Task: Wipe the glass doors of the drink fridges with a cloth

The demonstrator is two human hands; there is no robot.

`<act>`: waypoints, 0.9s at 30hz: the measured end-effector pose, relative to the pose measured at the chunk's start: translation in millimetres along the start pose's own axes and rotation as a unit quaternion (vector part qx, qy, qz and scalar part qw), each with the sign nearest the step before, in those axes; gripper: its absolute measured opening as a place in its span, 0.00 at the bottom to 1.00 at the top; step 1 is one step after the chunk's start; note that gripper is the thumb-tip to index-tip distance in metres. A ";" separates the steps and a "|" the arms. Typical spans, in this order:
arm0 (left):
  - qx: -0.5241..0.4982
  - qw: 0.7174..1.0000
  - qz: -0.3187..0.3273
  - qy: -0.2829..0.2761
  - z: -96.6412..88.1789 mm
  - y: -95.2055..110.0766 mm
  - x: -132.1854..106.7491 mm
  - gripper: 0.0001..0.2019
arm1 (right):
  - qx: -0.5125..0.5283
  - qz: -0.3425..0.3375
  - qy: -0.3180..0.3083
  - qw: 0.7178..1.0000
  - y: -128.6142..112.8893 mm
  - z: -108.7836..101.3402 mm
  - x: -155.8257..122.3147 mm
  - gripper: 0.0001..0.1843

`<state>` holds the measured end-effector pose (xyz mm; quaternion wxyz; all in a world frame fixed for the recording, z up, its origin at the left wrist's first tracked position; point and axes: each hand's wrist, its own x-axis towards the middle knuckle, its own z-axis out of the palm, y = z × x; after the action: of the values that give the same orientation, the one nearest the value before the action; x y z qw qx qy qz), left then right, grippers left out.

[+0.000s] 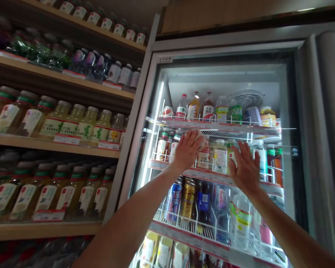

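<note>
My left hand (187, 149) presses a pale, crumpled cloth (201, 138) to the glass door (209, 76) of a lit drinks fridge. Part of the cloth is hidden under the fingers; whether it is fabric or tissue I cannot make out. To the right, my right hand (245, 165) is held with fingers spread at the same glass, with nothing in it. Through the door, behind both hands, a row of bottles shows on the second shelf, among them a labelled juice bottle (220, 156).
Inside the fridge, wire-fronted shelves hold bottles and cans, such as a gold can (188, 199). On the left, wooden shelves (44, 139) carry rows of bottled drinks. A vertical metal door handle (314, 149) runs down the right side.
</note>
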<state>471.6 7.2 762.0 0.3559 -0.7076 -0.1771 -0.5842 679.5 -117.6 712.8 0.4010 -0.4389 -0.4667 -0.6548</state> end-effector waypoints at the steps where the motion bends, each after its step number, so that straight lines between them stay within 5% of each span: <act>1: -0.002 1.000 -0.022 0.011 -1.5 -7.3 -3.7 0.21 | 0.001 0.001 0.000 1.000 1.1 0.1 -0.4 0.29; 4: 0.000 0.973 -0.202 0.109 -7.8 -38.9 -11.8 0.22 | 0.002 0.010 -0.002 1.000 1.8 0.7 -1.0 0.28; 6: 0.005 0.958 -0.247 0.149 -10.4 -45.8 -18.8 0.22 | 0.002 0.017 -0.001 1.000 -4.0 2.4 0.5 0.28; 8: 0.008 0.975 -0.175 0.137 -10.0 -33.3 -29.6 0.21 | 0.007 0.015 -0.002 1.000 -16.2 5.3 3.8 0.28; 12: 0.018 0.998 0.058 0.021 -8.3 -10.4 -52.3 0.20 | 0.035 -0.010 -0.005 0.999 -45.0 11.3 9.7 0.27; 14: 0.027 0.999 0.003 0.028 -11.8 -25.5 -57.7 0.20 | 0.043 -0.011 -0.006 0.999 -52.2 12.0 9.2 0.26; 18: 0.037 0.965 -0.230 0.121 -18.4 -53.5 -64.3 0.21 | 0.040 0.005 -0.025 0.999 -55.8 9.3 4.1 0.25; 20: 0.027 0.974 -0.209 0.084 -18.2 -35.5 -72.7 0.22 | 0.049 0.006 -0.038 0.998 -61.4 7.9 3.0 0.25; 24: 0.020 0.995 -0.059 -0.080 -19.6 19.3 -92.7 0.24 | 0.084 0.010 -0.088 0.993 -76.6 4.3 2.9 0.27; 27: 0.014 0.992 -0.092 -0.086 -26.9 16.1 -98.7 0.22 | 0.083 0.045 -0.131 0.987 -73.8 -1.5 0.0 0.27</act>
<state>438.3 -6.6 664.9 0.2942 -0.7310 -0.2792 -0.5488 610.2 -101.1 693.3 0.4009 -0.5064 -0.5476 -0.5321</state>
